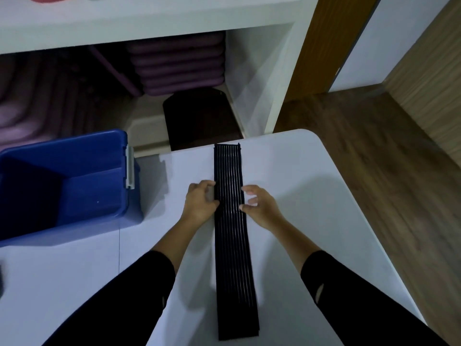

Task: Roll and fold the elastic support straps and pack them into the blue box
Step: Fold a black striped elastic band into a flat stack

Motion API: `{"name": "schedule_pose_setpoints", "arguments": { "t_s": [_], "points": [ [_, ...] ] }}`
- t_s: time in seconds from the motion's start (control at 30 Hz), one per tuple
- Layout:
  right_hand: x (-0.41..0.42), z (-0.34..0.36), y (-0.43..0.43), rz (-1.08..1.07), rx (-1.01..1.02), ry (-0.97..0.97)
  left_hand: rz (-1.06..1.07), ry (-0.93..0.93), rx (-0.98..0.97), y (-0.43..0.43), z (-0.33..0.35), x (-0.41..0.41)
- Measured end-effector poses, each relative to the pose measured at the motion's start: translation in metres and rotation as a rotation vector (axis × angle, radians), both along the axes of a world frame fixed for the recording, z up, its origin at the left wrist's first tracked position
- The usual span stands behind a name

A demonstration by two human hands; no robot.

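Lying flat and unrolled on the white table (311, 196), the black ribbed strap (230, 245) runs away from the person, its far end at the table's edge. Left hand (199, 204) and right hand (259, 206) flank it mid-length, curled fingertips touching its side edges; can't tell if either actually pinches. Blue box (99, 191) sits open on the left, apart from the strap.

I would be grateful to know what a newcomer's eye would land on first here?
A long black ribbed elastic strap lies flat down the middle of the white table, with the left hand and right hand at its two edges. An open blue box stands to the left.
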State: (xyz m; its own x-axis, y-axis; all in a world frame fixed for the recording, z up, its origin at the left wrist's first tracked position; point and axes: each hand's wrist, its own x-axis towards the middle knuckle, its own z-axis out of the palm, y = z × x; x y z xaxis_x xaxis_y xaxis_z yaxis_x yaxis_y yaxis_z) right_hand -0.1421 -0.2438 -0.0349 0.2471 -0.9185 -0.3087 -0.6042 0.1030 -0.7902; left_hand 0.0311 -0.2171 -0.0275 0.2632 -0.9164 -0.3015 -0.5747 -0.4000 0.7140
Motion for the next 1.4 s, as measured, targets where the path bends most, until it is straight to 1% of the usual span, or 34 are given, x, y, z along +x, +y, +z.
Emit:
{"name": "schedule_pose_setpoints", "arguments": {
  "t_s": [0.1,0.17,0.27,0.33,0.4,0.47,0.6,0.73,0.83,0.93,1.07,1.17,1.23,1.3,1.4],
  "points": [
    [-0.015,0.002,0.043,0.083,-0.028,0.015,0.002,0.001,-0.032,0.049,-0.001,-0.008],
    [-0.025,0.004,0.075,0.165,-0.039,-0.005,-0.042,0.059,-0.046,0.084,0.001,-0.014],
    [-0.043,0.004,0.119,0.297,-0.05,-0.023,-0.141,0.16,-0.006,0.135,0.004,-0.024],
    [-0.053,0.004,0.143,0.384,-0.032,-0.014,-0.203,0.146,0.004,0.165,0.002,-0.031],
    [-0.062,0.003,0.16,0.468,-0.026,0.0,-0.279,0.117,-0.026,0.188,0.002,-0.035],
    [-0.068,-0.001,0.173,0.524,-0.057,0.032,-0.367,0.088,-0.037,0.203,0.001,-0.037],
    [-0.068,-0.008,0.192,0.542,-0.187,0.117,-0.515,-0.07,-0.077,0.217,-0.009,-0.039],
    [-0.068,-0.009,0.203,0.529,-0.346,0.144,-0.556,-0.205,-0.135,0.227,-0.013,-0.042],
    [-0.068,-0.006,0.21,0.519,-0.421,0.124,-0.547,-0.25,-0.185,0.233,-0.012,-0.045],
    [-0.071,-0.007,0.214,0.529,-0.472,0.13,-0.545,-0.24,-0.203,0.235,-0.012,-0.046],
    [-0.074,-0.005,0.208,0.605,-0.424,0.232,-0.58,-0.263,-0.192,0.234,-0.011,-0.047],
    [-0.072,0.0,0.203,0.674,-0.374,0.282,-0.642,-0.339,-0.187,0.232,-0.01,-0.045],
    [-0.07,0.002,0.201,0.704,-0.372,0.301,-0.68,-0.378,-0.224,0.231,-0.011,-0.044],
    [-0.069,0.002,0.2,0.718,-0.385,0.308,-0.682,-0.35,-0.252,0.23,-0.01,-0.045],
    [-0.067,0.005,0.196,0.661,-0.334,0.272,-0.625,-0.232,-0.186,0.225,0.0,-0.048]
  ]
}}
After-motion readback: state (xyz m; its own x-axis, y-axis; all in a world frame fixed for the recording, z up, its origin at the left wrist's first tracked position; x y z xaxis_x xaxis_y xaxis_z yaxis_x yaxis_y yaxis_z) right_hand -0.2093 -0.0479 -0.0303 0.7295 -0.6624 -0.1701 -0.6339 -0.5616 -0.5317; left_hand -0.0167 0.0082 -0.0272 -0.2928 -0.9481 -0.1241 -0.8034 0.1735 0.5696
